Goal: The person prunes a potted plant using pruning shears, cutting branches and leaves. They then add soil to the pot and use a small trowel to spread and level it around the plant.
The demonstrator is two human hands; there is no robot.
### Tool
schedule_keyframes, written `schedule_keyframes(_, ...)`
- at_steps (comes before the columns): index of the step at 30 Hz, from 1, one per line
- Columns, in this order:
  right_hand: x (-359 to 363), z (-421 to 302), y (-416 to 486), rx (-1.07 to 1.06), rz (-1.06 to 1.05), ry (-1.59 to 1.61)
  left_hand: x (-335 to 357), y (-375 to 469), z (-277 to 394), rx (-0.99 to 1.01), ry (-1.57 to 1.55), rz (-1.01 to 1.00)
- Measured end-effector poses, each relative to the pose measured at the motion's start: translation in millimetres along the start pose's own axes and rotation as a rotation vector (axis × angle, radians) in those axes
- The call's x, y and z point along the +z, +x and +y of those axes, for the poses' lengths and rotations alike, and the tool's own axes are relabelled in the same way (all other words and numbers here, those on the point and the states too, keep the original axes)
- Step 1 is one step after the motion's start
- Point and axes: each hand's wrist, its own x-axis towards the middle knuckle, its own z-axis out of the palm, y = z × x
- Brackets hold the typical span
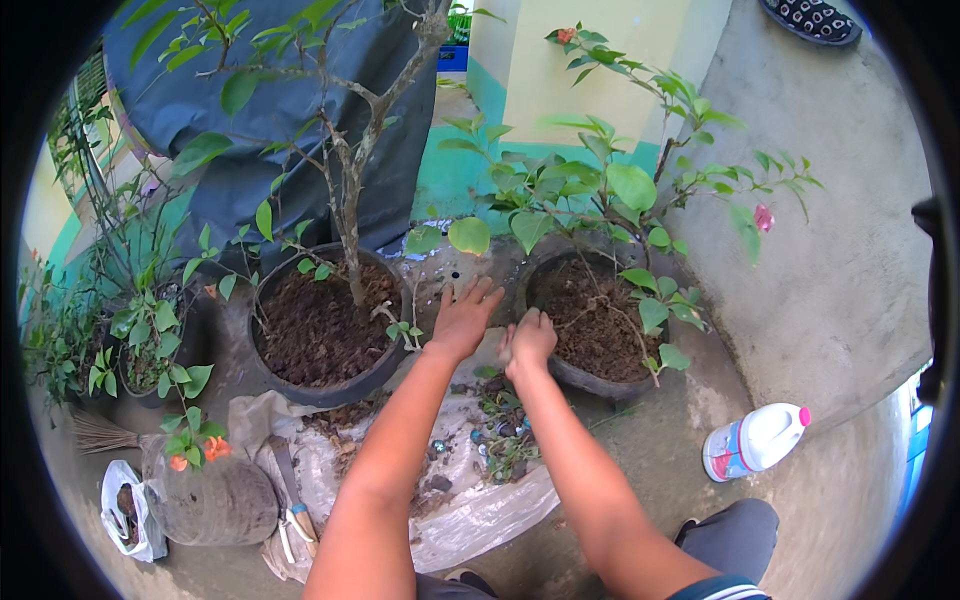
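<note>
My left hand (466,319) hovers between two round black plant pots, its fingers spread and nothing held. At the near left edge of the right pot (604,386) is my right hand (532,339), slightly blurred with the fingers curled. Whether it grips the rim or something small cannot be told. Dark crumbly soil (592,330) fills this pot around a leafy bougainvillea (574,180). The left pot (330,396) holds soil and a thicker, bare-stemmed bougainvillea (351,195). Below my hands, uprooted weeds (502,435) and soil clumps lie on a plastic sheet (487,517).
A white plastic jug (754,442) stands at the right. On the left are pruning shears (296,529), a long blade (283,461), a large clear plastic container (214,495), a white bag (131,517) and a stick broom (105,435). Walls bound the back and right.
</note>
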Motion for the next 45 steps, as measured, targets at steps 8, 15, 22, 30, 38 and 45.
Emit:
schedule_keyframes(8,-7.7,-28.2,101.1,0.061,0.232,0.335,1.8,-9.1,-15.1,-0.027,0.01,-0.007)
schedule_keyframes(15,-17.4,-27.5,1.6,0.147,-0.117,0.176,12.2,-0.8,-10.4,-0.015,-0.021,-0.037)
schedule_keyframes(22,-67.3,-37.8,3.2,0.25,-0.092,-0.238,18.0,5.4,-6.5,-0.04,-0.036,-0.046)
schedule_keyframes(30,-115.7,-107.0,-25.9,0.286,-0.313,-0.801,13.0,23.8,20.6,-0.011,-0.05,-0.03)
schedule_keyframes(38,-127.8,-160.5,-29.7,0.143,-0.395,-1.401,31.9,54.7,48.8,0.038,-0.159,-0.064)
schedule_keyframes(45,-162.5,-143.1,-9.6,-0.304,-0.571,-1.605,70.4,81.1,59.1,0.067,-0.39,-0.157)
